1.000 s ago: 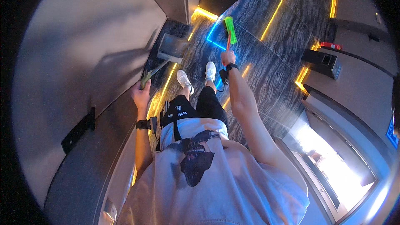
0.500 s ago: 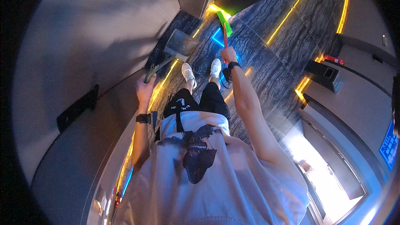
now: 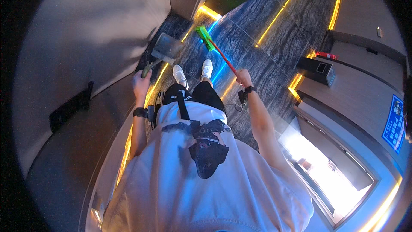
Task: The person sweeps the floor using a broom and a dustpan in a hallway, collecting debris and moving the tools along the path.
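Both arms reach down and forward from the body, the left on the left of the white shirt (image 3: 193,159), the right on its right. The left forearm runs almost straight up the view, and the left hand (image 3: 141,87) is closed round the end of the dustpan's handle. The dustpan (image 3: 168,48) lies ahead of that hand and a little to its right, near the foot of the pale wall (image 3: 98,30), its pan slanting beside a yellow light strip (image 3: 161,75). The right arm stretches farther out to the side, leaning slightly inward from elbow to wrist, and the right hand (image 3: 244,77) is wrapped in a fist round the end of the brush's red handle (image 3: 224,57). That handle slopes forward and left, away from the fist, to the green head of the brush (image 3: 205,38), which is to the right of the pan, near it but apart. Whether the bristles touch the dark floor (image 3: 274,56) cannot be told from above. Each wrist wears a black band, the left one (image 3: 140,112) and the right one (image 3: 250,89) both just below the hand. Two white shoes (image 3: 207,69) stand between the hands, toes pointing forward, the right one slightly ahead of the left
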### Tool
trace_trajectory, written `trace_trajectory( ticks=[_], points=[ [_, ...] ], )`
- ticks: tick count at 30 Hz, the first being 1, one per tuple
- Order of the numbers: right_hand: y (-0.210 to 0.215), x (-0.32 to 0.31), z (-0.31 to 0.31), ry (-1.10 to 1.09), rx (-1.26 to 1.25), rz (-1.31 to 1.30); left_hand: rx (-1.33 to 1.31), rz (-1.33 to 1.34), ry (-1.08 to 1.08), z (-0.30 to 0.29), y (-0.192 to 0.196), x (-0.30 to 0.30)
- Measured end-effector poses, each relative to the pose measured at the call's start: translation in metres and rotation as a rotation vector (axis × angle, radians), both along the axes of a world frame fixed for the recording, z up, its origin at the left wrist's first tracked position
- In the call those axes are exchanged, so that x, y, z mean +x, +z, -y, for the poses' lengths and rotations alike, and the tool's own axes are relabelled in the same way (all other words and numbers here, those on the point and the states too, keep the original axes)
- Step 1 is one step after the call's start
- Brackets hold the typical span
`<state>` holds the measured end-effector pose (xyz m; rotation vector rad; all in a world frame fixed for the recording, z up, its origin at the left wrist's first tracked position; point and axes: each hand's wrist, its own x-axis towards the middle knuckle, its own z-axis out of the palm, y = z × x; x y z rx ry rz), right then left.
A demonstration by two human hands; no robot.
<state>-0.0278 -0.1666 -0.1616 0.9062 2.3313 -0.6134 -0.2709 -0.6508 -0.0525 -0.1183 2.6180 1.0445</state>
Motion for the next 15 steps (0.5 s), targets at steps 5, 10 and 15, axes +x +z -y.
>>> trace_trajectory(
  ticks=[5,10,15],
  points=[
    [0.021,-0.018,0.011,0.315,0.135,0.055,0.018,-0.029,-0.002,0.014,-0.007,0.002],
    [0.031,-0.057,0.028,-0.246,0.207,-0.055,0.032,-0.012,0.041,0.001,0.024,0.012],
    [0.016,-0.100,0.043,-0.433,-0.021,0.029,-0.056,-0.059,0.039,0.018,0.034,0.018]
  ],
)
